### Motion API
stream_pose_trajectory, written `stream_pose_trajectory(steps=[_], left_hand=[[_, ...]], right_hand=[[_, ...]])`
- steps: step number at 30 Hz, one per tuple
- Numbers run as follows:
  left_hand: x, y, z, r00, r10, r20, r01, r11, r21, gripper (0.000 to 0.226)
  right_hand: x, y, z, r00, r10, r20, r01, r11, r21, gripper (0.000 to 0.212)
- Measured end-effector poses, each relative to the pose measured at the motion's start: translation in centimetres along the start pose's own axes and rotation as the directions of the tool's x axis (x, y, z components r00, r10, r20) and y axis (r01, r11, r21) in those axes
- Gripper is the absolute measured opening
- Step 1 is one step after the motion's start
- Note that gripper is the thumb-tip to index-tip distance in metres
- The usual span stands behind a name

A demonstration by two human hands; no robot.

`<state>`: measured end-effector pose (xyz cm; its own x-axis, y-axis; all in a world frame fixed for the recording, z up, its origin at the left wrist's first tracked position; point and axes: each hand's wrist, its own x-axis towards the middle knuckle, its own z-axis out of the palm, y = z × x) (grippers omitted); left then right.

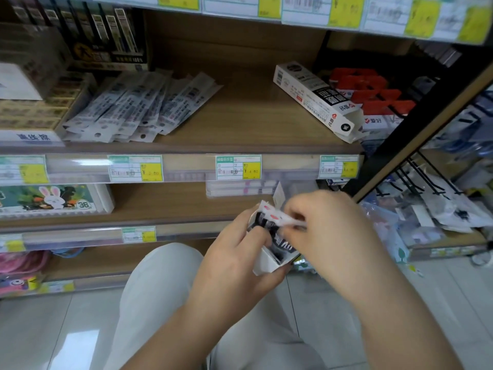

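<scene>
Head view: small white box [269,252] is held with its long axis running near-to-far, upper end pointed at the shelves. It is gripped round the lower half by the left hand [234,263], above a trouser knee [160,289] and tiled floor [53,329]. At its upper end a white-and-red packet [277,217] is pinched by the right hand [328,228]. Beyond, an open carton [317,100] is laid flat on a wooden shelf [240,116].

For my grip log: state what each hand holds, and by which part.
Left hand grips the white box round its body; right hand pinches a white red-marked piece at its open top, flap or packet unclear.
</scene>
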<state>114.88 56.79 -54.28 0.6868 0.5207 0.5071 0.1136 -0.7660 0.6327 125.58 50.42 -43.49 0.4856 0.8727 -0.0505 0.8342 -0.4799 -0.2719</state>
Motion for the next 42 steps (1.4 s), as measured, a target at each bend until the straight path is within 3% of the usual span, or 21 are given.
stream_pose_trajectory(steps=[4,9,16,21,31,38,42], left_hand=[[-0.2,0.3,0.2,1.000,-0.001,0.012,0.001,1.000,0.004,0.026],[0.0,0.3,-0.1,0.999,0.011,0.032,-0.011,1.000,0.000,0.026],[-0.7,0.2,0.1,1.000,-0.012,0.022,0.012,1.000,0.015,0.026],[-0.5,-0.1,0.3,0.999,-0.028,0.022,0.028,0.999,0.019,0.026],[0.1,-0.2,-0.3,1.000,-0.015,0.026,0.016,0.999,-0.032,0.027],[-0.1,-0.1,0.0,0.997,-0.062,0.048,0.062,0.998,-0.009,0.027],[0.1,0.1,0.2,0.990,-0.081,0.116,0.079,0.997,0.024,0.029]], right_hand=[[-0.1,-0.1,0.1,0.997,-0.005,0.071,0.013,0.993,-0.118,0.010],[-0.2,-1.3,-1.7,0.997,-0.071,0.016,0.072,0.983,-0.168,0.012],[1.3,-1.4,0.0,0.993,-0.057,0.107,0.090,0.939,-0.332,0.010],[1.9,-1.7,1.6,0.984,-0.013,0.179,0.076,0.934,-0.349,0.014],[1.3,-1.1,0.3,0.996,-0.064,0.058,0.078,0.951,-0.298,0.009],[2.5,-1.3,1.9,0.983,-0.053,0.178,0.119,0.915,-0.386,0.013],[3.1,-0.2,1.9,0.976,-0.019,0.216,0.084,0.952,-0.294,0.010]])
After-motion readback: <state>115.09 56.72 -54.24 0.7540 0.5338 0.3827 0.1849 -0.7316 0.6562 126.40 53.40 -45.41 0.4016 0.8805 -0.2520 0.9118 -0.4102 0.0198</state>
